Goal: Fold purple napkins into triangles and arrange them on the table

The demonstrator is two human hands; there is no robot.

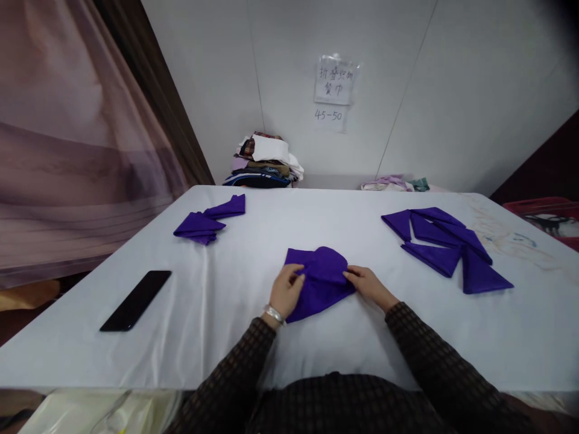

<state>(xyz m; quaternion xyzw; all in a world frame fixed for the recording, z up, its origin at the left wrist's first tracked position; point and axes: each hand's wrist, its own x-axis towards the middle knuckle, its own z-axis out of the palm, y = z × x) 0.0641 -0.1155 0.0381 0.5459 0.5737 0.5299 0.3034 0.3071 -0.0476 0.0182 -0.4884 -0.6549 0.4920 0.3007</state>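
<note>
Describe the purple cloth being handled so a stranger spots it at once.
Find the white-covered table and look to its near middle. The purple cloth is there, rounded at its far edge, between the left hand and the right hand. Unlike the left group and the right group of folded cloths, it is being touched.

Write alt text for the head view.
A person's left hand and right hand pinch a purple cloth on a white table. More purple cloth lies far left, folded purple pieces right, a flat black object nearer left.
</note>
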